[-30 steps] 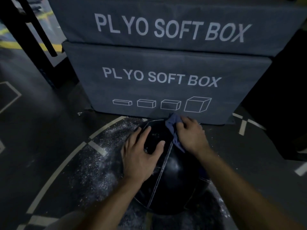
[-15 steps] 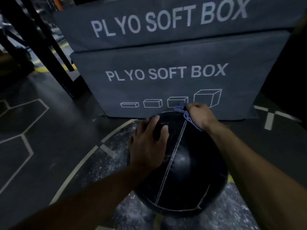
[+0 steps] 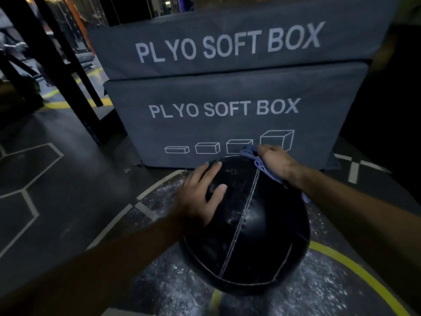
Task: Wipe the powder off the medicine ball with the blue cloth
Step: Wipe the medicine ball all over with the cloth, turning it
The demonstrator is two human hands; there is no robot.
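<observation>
A black medicine ball (image 3: 250,242) with white seams sits on the dark gym floor, with faint powder smears on its top. My left hand (image 3: 200,195) lies flat on the ball's upper left side, fingers spread. My right hand (image 3: 276,163) presses the blue cloth (image 3: 250,153) against the ball's far upper right side. Most of the cloth is bunched under that hand, and a strip (image 3: 305,198) trails down beneath my wrist.
Two stacked grey boxes marked PLYO SOFT BOX (image 3: 227,92) stand right behind the ball. White powder (image 3: 319,283) is scattered on the floor around the ball, over yellow and white floor lines. Black rack posts (image 3: 57,65) rise at the left.
My right hand and the cloth have slid from the ball's top middle toward its far right side. My left hand stays on the upper left. The camera has tilted up.
</observation>
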